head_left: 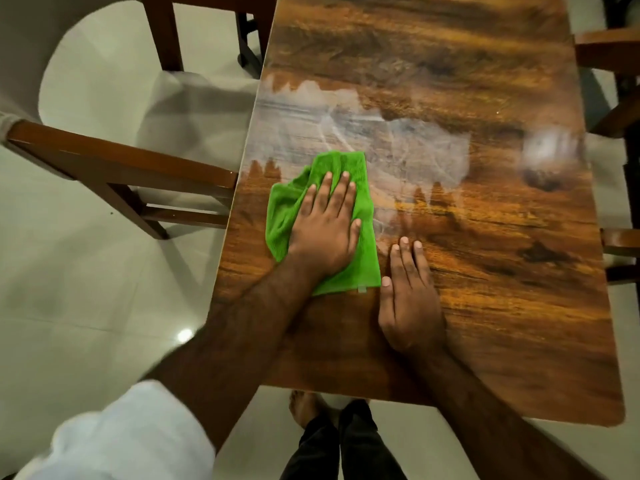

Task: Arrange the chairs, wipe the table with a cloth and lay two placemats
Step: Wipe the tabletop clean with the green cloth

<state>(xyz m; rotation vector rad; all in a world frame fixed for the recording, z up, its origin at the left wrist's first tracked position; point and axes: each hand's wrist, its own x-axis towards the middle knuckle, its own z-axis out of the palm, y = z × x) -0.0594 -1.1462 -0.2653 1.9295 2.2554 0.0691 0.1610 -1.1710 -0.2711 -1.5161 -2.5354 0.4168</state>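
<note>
A glossy wood-grain table (467, 254) fills the middle and right of the head view. A bright green cloth (341, 166) lies on it near the left edge. My left hand (325, 226) presses flat on the cloth with straight fingers. Just to the right of the cloth, my right hand (408, 296) rests flat on the bare tabletop, thumb beside the cloth's corner. A pale reflective patch (398, 143) spreads across the table beyond the cloth. No placemats are in view.
A brown wooden chair (121, 168) stands at the table's left side and a second one (166, 32) is farther back. Parts of more chairs (606, 53) show along the right edge. The floor is pale tile (86, 289); my feet (304, 407) are at the near table end.
</note>
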